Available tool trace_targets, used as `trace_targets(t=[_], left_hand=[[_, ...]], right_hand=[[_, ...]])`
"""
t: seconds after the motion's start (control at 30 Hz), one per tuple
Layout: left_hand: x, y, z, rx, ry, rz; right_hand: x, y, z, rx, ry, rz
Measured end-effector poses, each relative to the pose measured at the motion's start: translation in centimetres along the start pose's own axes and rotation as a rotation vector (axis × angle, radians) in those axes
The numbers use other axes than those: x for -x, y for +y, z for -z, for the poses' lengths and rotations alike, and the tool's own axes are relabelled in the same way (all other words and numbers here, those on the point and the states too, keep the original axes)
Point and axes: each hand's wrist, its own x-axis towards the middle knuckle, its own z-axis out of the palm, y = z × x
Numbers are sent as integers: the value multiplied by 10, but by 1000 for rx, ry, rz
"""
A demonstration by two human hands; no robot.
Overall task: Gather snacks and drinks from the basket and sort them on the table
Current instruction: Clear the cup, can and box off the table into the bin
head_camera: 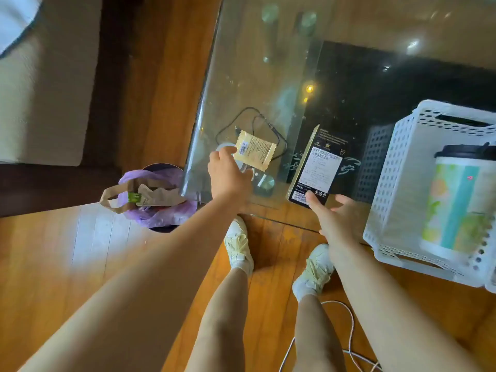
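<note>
A flat gold snack packet [253,150] lies over the near left corner of the glass table [241,63]; my left hand [228,175] pinches its left edge. A black box with a white label [315,167] lies on the glass to its right. My right hand [334,217] is spread open at the box's near end, thumb touching it. The white perforated basket [397,183] stands at the right and holds a tall printed drink cup with a dark lid [456,200].
A black cable [257,122] loops on the glass behind the packet. A bin with a purple liner and a brown paper bag [153,197] stands on the wooden floor left of the table corner. A white cord [349,345] trails by my feet.
</note>
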Motion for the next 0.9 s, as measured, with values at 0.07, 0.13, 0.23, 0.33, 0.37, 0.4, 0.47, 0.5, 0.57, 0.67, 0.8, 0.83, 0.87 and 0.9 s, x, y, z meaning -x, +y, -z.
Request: trace_targets(t=[0.07,0.13,0.23,0.33,0.37,0.4,0.47,0.5,0.57,0.67,0.8,0.83,0.87,0.9], left_hand=[[-13,7,0,-2,33,-17],[-24,13,-2,14,35,-11],[-31,17,-11,-67,4,-38],[-35,18,-16,-172,34,-64],[-36,18,-17,-200,43,-64],[-37,18,-17,-222,52,-61],[-39,18,-15,-241,63,-53],[-41,18,-14,-245,66,-54],[-42,18,-12,-259,56,-56],[-42,14,-10,-302,28,-66],[-41,8,-5,-389,-21,-187],[-40,7,-3,-386,-33,-200],[-40,5,-1,-372,-41,-194],[-39,2,2,-349,-43,-173]], right_hand=[[-5,-3,-6,62,45,-4],[-6,-4,-10,45,37,-24],[-11,-5,-15,21,15,-40],[-15,-4,-16,18,25,-47],[-17,-2,-17,28,29,-40],[-19,-1,-18,41,30,-29],[-22,0,-19,39,18,-10],[-24,1,-20,26,12,-7],[-26,1,-20,12,1,-18],[-28,-1,-22,-13,-21,-27],[-31,-15,-27,49,-20,68],[-31,-18,-28,80,-20,93],[-31,-22,-29,100,-19,111],[-31,-24,-30,109,-16,121]])
